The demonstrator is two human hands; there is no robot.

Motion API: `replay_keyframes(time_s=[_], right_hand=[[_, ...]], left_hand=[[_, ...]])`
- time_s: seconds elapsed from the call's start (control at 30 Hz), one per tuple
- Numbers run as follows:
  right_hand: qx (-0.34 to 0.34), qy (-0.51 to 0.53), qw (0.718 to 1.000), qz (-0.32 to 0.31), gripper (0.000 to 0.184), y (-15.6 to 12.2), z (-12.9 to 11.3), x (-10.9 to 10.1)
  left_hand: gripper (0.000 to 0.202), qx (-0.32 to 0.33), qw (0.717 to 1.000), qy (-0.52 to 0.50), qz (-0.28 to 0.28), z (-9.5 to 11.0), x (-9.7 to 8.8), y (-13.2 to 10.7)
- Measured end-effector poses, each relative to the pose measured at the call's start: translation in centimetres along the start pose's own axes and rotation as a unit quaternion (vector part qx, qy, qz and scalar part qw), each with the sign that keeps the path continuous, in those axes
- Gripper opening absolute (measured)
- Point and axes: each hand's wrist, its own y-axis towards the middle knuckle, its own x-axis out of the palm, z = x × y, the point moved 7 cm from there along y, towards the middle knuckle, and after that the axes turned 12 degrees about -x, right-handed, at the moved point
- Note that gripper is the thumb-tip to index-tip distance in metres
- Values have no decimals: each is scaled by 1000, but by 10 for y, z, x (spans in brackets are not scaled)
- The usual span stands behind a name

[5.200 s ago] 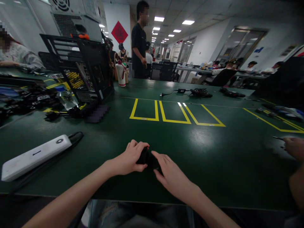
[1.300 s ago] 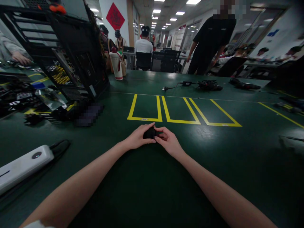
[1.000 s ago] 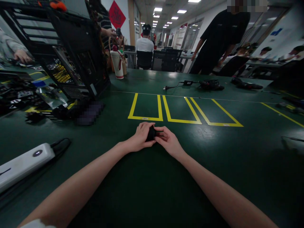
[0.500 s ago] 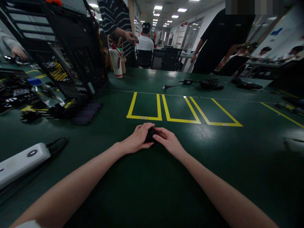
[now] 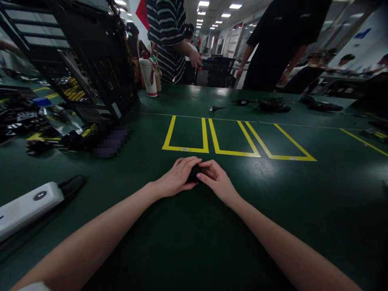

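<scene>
A small black object (image 5: 193, 174), its exact kind too dark to make out, is between my hands over the green table (image 5: 188, 234). My left hand (image 5: 177, 176) is wrapped round it from the left, fingers over the top and thumb below. From the other side, my right hand (image 5: 216, 180) grips its right edge with bent fingers and thumb. Most of the object is hidden behind the fingers. Just beyond my hands lie yellow tape outlines (image 5: 185, 149) on the tabletop.
A tilted black computer case (image 5: 100, 68) stands at the left, near a plastic bottle (image 5: 59, 117). A white device (image 5: 33, 208) lies at the near left. Further back are a paper cup (image 5: 149, 79) and a coiled black cable (image 5: 271, 105). Two people stand behind the table.
My hands keep their hold on the black object, which looks slightly turned. The view has shifted a little. Across the table, the person in stripes has moved to the right.
</scene>
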Motion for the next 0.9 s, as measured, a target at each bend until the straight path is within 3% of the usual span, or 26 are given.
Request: replay_keyframes(time_s=[0.13,0.4,0.63,0.9], right_hand=[[28,-28,999,-2,34,0,5,-2],[-2,30,999,-27,31,0,3,3],[-11,-16,1000,-10,20,3,2,1],[11,-17,1000,-4,34,1,4,0]], left_hand=[[64,-13,1000,-12,-12,0,-1,0],[55,-16,999,-22,-22,5,-6,-2],[58,-13,1000,-26,-12,3,-4,-1],[65,-20,999,-27,-14,2,-4,0]])
